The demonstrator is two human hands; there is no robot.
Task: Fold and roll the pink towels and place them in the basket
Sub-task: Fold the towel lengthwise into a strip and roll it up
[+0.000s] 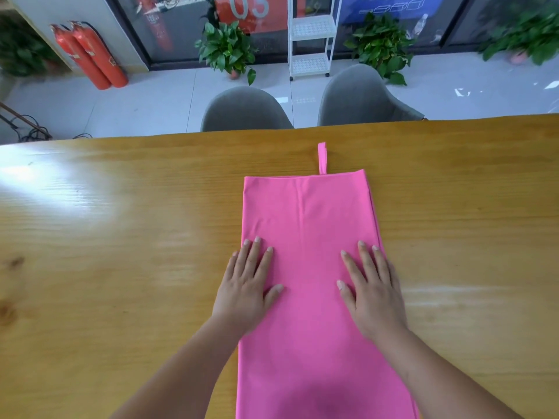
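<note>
A pink towel lies folded into a long narrow strip on the wooden table, running from the near edge away from me. A small hanging loop sticks out past its far end. My left hand lies flat on the towel's left edge, fingers straight and spread. My right hand presses flat on the right side of the strip. Neither hand grips the cloth. No basket is in view.
Two grey chairs stand behind the table's far edge. Beyond them are potted plants, a white wire shelf and two red fire extinguishers on the tiled floor.
</note>
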